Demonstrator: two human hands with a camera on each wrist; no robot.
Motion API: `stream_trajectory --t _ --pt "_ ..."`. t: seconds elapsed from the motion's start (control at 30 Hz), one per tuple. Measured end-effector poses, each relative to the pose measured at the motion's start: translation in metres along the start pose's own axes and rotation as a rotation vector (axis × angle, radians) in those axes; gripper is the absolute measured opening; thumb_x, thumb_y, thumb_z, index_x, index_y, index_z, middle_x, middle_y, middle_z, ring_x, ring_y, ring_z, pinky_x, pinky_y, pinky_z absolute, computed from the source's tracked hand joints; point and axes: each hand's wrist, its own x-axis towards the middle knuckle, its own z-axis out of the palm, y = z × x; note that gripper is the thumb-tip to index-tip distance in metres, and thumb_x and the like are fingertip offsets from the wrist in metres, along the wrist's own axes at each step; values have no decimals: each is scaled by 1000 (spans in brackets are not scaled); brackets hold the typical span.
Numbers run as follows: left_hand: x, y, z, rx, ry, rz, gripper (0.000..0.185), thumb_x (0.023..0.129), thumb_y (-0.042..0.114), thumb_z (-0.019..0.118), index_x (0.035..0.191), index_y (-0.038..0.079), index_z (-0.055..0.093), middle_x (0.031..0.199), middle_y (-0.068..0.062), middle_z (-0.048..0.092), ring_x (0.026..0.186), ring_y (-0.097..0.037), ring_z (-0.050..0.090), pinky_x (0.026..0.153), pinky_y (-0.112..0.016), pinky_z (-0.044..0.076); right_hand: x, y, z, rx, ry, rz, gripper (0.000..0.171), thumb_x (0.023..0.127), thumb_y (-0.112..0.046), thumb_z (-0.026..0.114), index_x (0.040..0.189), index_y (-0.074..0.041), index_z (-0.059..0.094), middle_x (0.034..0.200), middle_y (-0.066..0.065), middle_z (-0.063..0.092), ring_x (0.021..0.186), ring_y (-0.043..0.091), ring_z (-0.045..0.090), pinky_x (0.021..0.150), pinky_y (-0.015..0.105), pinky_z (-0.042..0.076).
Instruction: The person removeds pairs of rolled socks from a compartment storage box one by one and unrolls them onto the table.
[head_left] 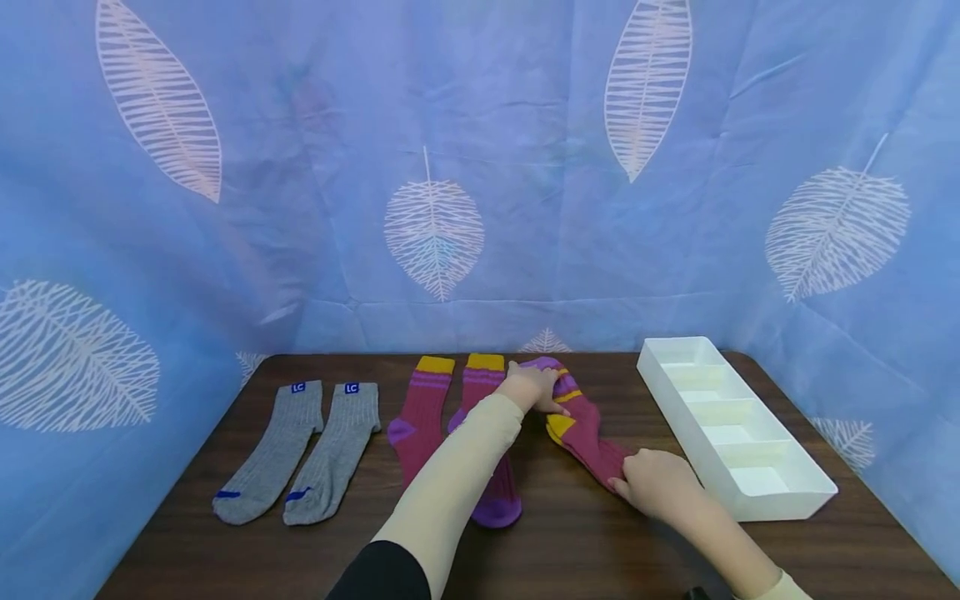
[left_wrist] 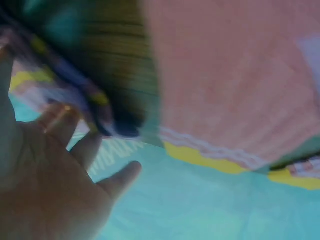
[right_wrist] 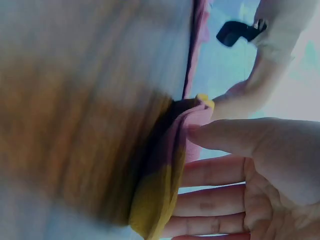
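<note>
A pair of maroon socks [head_left: 588, 429], stacked together, lies right of the table's middle, with purple and yellow bands near the cuff and yellow heels. My left hand [head_left: 531, 388] holds the socks at the cuff end, thumb and fingers spread across the bands. In the left wrist view, the fingers of the left hand [left_wrist: 62, 170] reach the striped cuff, one finger sticking out free. At the other end, my right hand [head_left: 660, 483] pinches the toe. The right wrist view shows the thumb of the right hand [right_wrist: 235, 165] on the layered yellow toe fabric [right_wrist: 155, 200], fingers behind it.
Left of my hands lie two maroon socks with yellow cuffs, one [head_left: 427, 408] apart and one [head_left: 498, 504] partly under my left forearm. Two grey socks [head_left: 273, 450] lie farther left. A white divided box [head_left: 738, 433] stands at right. A blue leaf-print curtain [head_left: 510, 250] hangs behind the table.
</note>
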Motion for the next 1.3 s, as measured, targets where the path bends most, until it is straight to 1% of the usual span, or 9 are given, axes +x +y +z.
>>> stream_trajectory --t 0.13,0.27,0.37,0.47,0.57,0.7,0.83,0.93,1.3 --pt "0 -10 7 31 -21 61 83 87 75 41 156 33 21 163 10 20 151 -13 20 120 -52 22 -7 -6 2 0 33 -53 35 84 -35 72 60 -12 61 55 1 56 51 12 49 46 35 42" --pt "0 -17 8 52 -18 103 78 89 73 40 155 36 22 164 12 15 152 -14 15 119 -51 24 -13 -12 2 -25 47 -147 29 82 -40 74 80 -11 76 71 2 69 63 17 62 56 37 52" --pt "0 -22 8 85 -14 107 77 88 73 40 155 39 21 164 13 14 152 -14 14 119 -51 24 -17 -15 3 -33 64 -257 33 82 -43 73 94 -13 79 88 4 73 78 22 68 68 40 56" --pt "-2 -24 5 143 -16 106 77 88 73 39 155 42 18 164 12 13 153 -14 13 120 -53 21 -21 -17 4 3 76 -355 35 82 -43 73 97 -12 79 95 4 69 85 21 65 73 38 56" --pt "-4 -24 2 203 -15 101 77 87 74 39 154 44 15 164 11 14 153 -14 13 120 -54 20 -24 -17 4 40 87 -415 34 84 -41 73 98 -11 79 100 3 65 91 20 62 75 37 55" --pt "-7 -26 1 211 -18 105 77 88 74 38 154 45 12 164 11 14 153 -15 13 120 -54 20 -24 -16 2 91 33 -434 35 85 -40 73 104 -11 78 120 6 66 107 25 64 86 42 56" --pt "-8 -30 2 173 -31 123 76 89 72 38 155 44 11 165 9 12 153 -16 14 120 -54 20 -23 -14 0 189 -129 -415 41 87 -45 68 119 -18 72 135 6 61 119 30 62 94 48 52" --pt "-7 -34 3 168 -33 133 77 89 72 39 155 44 11 165 9 12 153 -15 14 120 -53 21 -24 -14 1 247 -210 -411 45 90 -49 64 127 -24 67 141 4 57 126 29 57 98 48 50" --pt "-1 -42 3 167 -12 172 73 91 71 38 154 45 13 165 9 12 153 -15 13 120 -53 22 -22 -14 2 297 -231 -445 47 91 -49 62 133 -26 62 146 4 53 132 27 52 101 47 48"
